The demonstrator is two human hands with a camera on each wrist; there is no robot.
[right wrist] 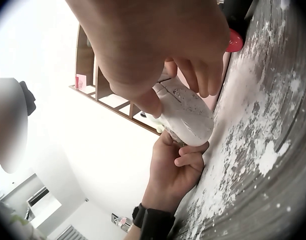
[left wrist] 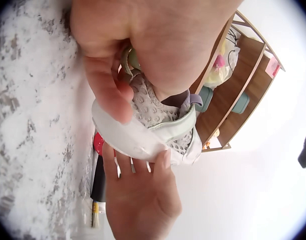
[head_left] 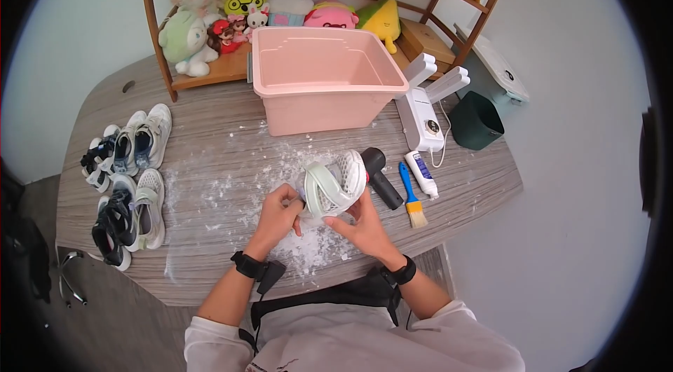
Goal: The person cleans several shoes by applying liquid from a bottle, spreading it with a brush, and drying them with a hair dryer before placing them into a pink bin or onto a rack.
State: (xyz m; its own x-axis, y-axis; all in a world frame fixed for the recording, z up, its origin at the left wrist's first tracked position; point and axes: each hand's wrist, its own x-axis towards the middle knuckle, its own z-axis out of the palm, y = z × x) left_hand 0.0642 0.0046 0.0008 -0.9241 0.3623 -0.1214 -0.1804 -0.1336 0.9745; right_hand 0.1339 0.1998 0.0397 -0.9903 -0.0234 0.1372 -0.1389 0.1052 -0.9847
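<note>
I have the white shoe [head_left: 335, 188] between my hands, slanting near-left to far-right, right hand [head_left: 364, 231] gripping its sole, left hand [head_left: 278, 218] pinching its near-left side.

Here's the white shoe [head_left: 339, 186] in the middle, pale green strap [head_left: 322, 181] over dotted mesh [left wrist: 147, 104], one lilac tab [left wrist: 196, 100]! Far side, that tub [head_left: 315, 114] is solid pink. Out right, a brush [head_left: 411, 195] in blue, yellow and cream, then a tube [head_left: 422, 175], white with blue print. Grey wood grain on the table [head_left: 477, 179], splashed with white powder [head_left: 312, 251]!
</note>
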